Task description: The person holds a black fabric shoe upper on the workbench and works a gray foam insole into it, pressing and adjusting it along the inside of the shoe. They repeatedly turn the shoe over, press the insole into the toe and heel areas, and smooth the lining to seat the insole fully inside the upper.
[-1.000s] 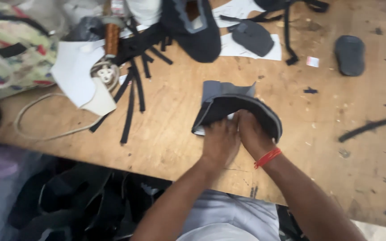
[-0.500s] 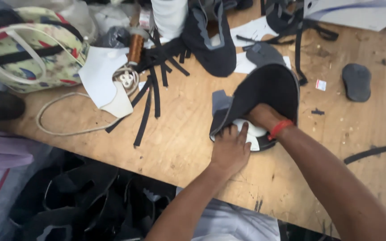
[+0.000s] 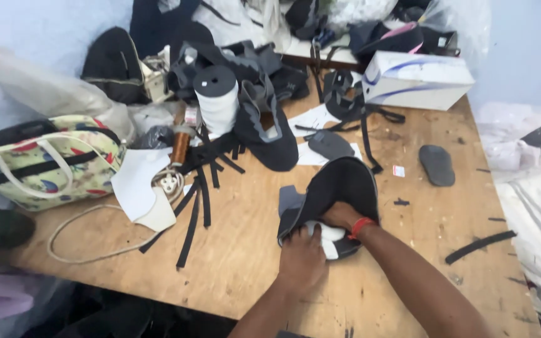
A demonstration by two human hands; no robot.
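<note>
Hands [image 3: 302, 260] [image 3: 341, 215] grip a black shoe upper [image 3: 339, 188] on the bench [image 3: 245, 250]; black strips [image 3: 198, 200] lie left, white box [image 3: 417, 79] behind.

Bare worktop [image 3: 245, 250] is left open in front and left of the dark shoe upper [image 3: 339, 188]. Left approach is blocked by black strips [image 3: 195, 209] and cord [image 3: 89, 247]; behind, passage is crowded by thread spool [image 3: 216, 97] and white box [image 3: 417, 81].
</note>
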